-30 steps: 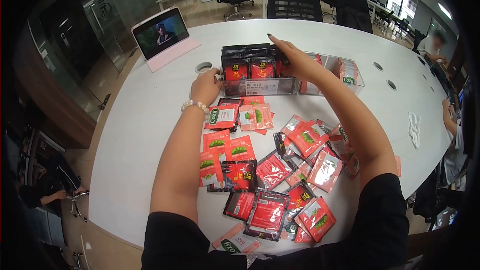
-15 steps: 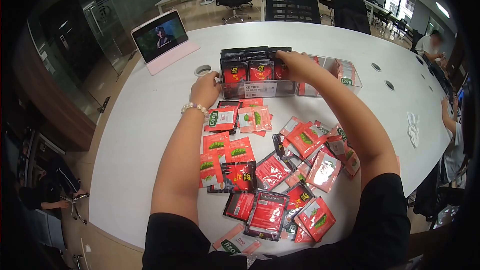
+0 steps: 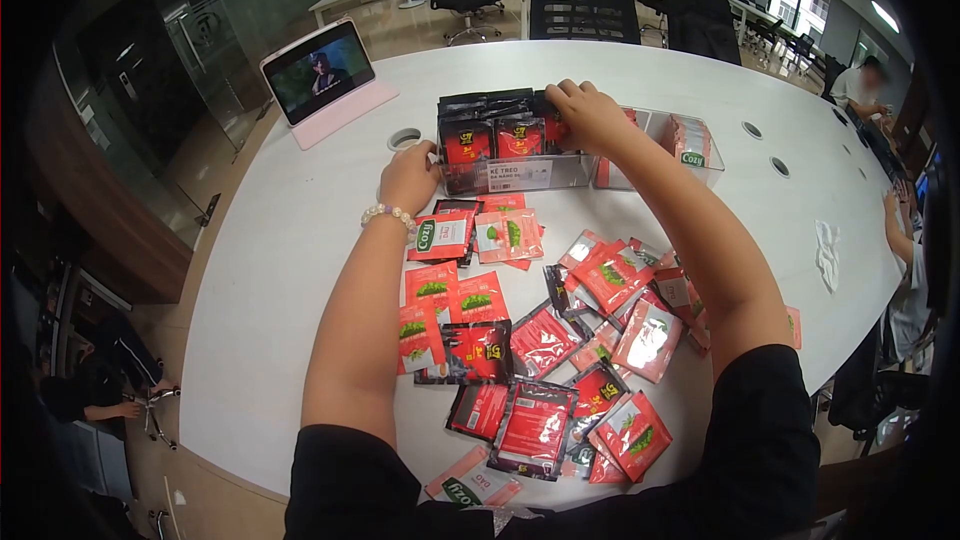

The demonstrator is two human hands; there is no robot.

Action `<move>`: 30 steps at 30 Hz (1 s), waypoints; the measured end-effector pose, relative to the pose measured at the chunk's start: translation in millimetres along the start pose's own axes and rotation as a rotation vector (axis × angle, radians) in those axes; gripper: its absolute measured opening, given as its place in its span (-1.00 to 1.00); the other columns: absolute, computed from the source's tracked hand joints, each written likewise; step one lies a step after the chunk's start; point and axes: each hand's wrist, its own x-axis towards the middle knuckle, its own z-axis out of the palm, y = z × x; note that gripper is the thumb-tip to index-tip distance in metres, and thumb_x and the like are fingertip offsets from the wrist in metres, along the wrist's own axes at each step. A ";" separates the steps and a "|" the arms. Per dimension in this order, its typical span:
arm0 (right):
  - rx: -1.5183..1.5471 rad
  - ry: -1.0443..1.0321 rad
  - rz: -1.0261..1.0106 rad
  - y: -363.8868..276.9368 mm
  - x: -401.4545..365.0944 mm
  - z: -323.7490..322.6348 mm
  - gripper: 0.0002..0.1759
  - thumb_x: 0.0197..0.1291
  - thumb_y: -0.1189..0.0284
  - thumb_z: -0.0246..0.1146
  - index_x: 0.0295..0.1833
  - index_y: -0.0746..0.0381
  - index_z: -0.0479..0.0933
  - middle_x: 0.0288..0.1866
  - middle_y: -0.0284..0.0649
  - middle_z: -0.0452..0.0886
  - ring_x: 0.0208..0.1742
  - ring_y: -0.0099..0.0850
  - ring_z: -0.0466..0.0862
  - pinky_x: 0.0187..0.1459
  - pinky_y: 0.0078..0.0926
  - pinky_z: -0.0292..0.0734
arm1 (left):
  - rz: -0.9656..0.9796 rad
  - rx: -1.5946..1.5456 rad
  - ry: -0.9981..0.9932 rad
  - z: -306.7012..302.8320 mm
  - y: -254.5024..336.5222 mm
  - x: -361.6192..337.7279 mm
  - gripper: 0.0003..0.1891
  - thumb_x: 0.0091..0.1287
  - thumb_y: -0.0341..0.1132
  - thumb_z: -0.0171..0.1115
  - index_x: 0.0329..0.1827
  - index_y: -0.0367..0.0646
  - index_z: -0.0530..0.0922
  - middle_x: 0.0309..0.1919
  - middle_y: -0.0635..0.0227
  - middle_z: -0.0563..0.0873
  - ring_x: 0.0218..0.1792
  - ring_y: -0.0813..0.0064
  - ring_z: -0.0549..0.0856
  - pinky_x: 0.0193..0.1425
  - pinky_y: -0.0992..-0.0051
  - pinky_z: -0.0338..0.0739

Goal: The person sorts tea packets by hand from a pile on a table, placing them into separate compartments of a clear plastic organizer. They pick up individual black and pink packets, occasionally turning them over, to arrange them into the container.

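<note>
A clear plastic box [image 3: 570,172] with a white label stands mid-table, its left part packed with upright black-and-red coffee sachets [image 3: 520,138]. My left hand [image 3: 410,176], a beaded bracelet at its wrist, is closed on the box's left end. At the right end of the black row, my right hand [image 3: 592,120] reaches over from above, its fingers bent round the last coffee sachets; their tips are partly hidden. In front of the box lie loose pink Cozy tea sachets [image 3: 438,236] and more coffee sachets [image 3: 533,425], overlapping in a heap.
Right of the coffee, a clear compartment [image 3: 655,125] holds pink tea sachets. A tablet [image 3: 320,70] on a pink stand is at the back left. Round cable holes [image 3: 779,169] and a crumpled tissue [image 3: 827,255] are on the right. Other people sit beyond the right edge.
My right hand has risen slightly and shifted, its knuckles now higher above the box. My left hand stays at the box's left end. The loose sachets lie as before.
</note>
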 end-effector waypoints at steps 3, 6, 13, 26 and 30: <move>0.060 0.080 -0.016 1.1 -1.6 3.8 -0.17 -0.29 0.44 0.50 0.21 0.10 0.31 0.20 -0.15 0.44 0.19 -0.05 0.49 0.14 -0.19 0.51 | 0.009 -0.003 0.012 1.9 -0.4 0.5 -0.76 0.16 -0.33 0.20 -0.12 -0.19 0.54 -0.27 0.08 0.69 -0.17 0.02 0.66 -0.12 0.18 0.52; 0.155 0.359 -0.141 -4.3 -7.3 2.8 -0.29 -0.16 0.49 0.42 0.20 0.11 0.34 0.23 -0.15 0.44 0.17 -0.07 0.50 0.14 -0.19 0.49 | -0.005 -0.004 0.010 -0.2 0.8 -0.1 -0.76 0.16 -0.34 0.20 -0.12 -0.20 0.54 -0.27 0.07 0.69 -0.17 0.02 0.66 -0.12 0.17 0.52; 0.344 -0.049 -0.436 -93.6 -72.9 -22.0 -0.54 0.11 0.14 0.32 0.07 0.11 0.48 -0.04 -0.18 0.59 0.03 -0.19 0.60 -0.06 -0.15 0.55 | -0.009 0.023 0.003 3.2 -1.6 0.6 -0.73 0.16 -0.35 0.21 -0.07 -0.15 0.58 -0.33 0.18 0.70 -0.16 0.14 0.66 -0.09 0.20 0.54; 0.574 -0.228 -0.254 -50.6 -77.5 -17.6 -0.73 0.14 0.35 0.21 -0.10 0.27 0.59 -0.36 -0.03 0.65 -0.35 -0.14 0.65 -0.25 -0.23 0.52 | 0.005 0.039 0.015 2.0 2.4 -1.6 -0.74 0.15 -0.36 0.22 -0.09 -0.16 0.58 -0.28 0.18 0.68 -0.15 0.12 0.64 -0.08 0.20 0.52; 1.068 -0.059 0.010 -16.5 -74.6 -41.3 -0.79 0.20 0.41 0.20 -0.12 0.29 0.55 -0.35 -0.28 0.63 -0.33 -0.51 0.58 -0.26 -0.46 0.49 | 0.005 0.044 0.017 1.9 1.8 -1.4 -0.74 0.14 -0.38 0.22 -0.09 -0.17 0.57 -0.28 0.17 0.67 -0.15 0.11 0.64 -0.09 0.19 0.52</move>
